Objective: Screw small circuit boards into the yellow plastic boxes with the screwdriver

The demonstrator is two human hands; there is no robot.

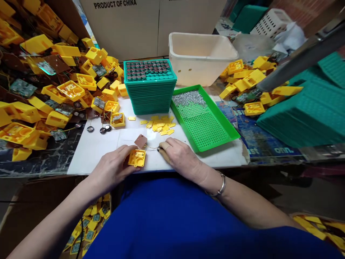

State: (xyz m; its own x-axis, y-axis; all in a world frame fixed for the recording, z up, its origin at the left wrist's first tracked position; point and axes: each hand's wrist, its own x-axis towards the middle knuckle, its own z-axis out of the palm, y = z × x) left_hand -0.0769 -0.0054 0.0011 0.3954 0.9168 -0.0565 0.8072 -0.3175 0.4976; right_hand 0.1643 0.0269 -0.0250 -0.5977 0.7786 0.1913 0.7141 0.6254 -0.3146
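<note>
My left hand (117, 162) grips a small yellow plastic housing (137, 158), its open hollow side turned up. A brown circuit board (140, 140) stands just beyond the housing, with thin wires running from it to the right. At the end of these wires, my right hand (176, 154) pinches a small round speaker (158, 149), mostly hidden by the fingers. Small flat yellow plastic pieces (161, 125) lie in a loose heap beyond both hands. A few round speakers (103, 130) rest on the white sheet to the left.
A green tray (218, 142) with small metal screws (190, 98) lies at right. Behind stand stacked teal trays (151, 97) holding round parts and a whitish bin (199, 68). Yellow housings (71, 90) pile up at left, more (248, 77) at right. A grey pole (299, 52) slants in at right.
</note>
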